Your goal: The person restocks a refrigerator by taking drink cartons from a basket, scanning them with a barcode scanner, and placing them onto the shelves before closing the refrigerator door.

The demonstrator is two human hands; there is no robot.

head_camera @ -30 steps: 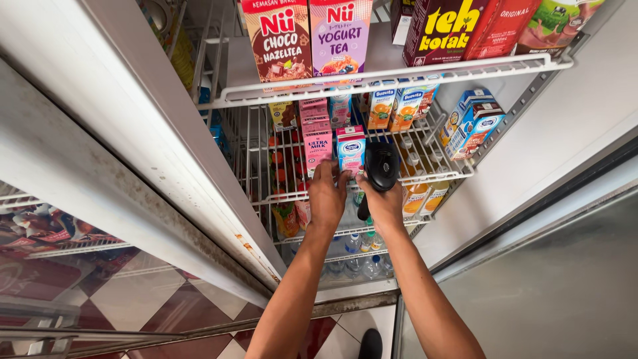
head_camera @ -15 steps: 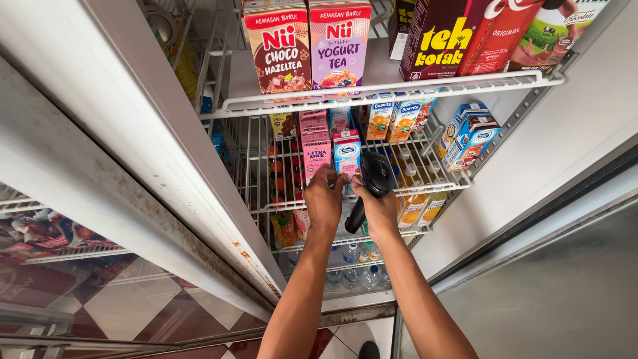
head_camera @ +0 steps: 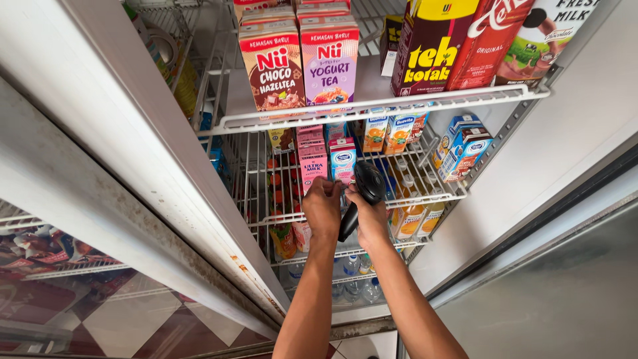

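Head view is looking down into an open fridge. At the far left, its door frame (head_camera: 133, 173) is slanting across. The left hand (head_camera: 323, 207) is curling its fingers over the front wire of the middle wire shelf (head_camera: 425, 199), just below a pink milk carton (head_camera: 312, 166) and a blue-and-white milk carton (head_camera: 343, 158). The right hand (head_camera: 369, 219) is closing around a black handheld scanner (head_camera: 362, 196); its long axis is running from lower left to upper right, head pointing up toward the cartons. Right of it, orange juice cartons (head_camera: 399, 133) and blue cartons (head_camera: 465, 146) are crowding the shelf. Tall drink cartons (head_camera: 299, 66) are standing above on the upper shelf.
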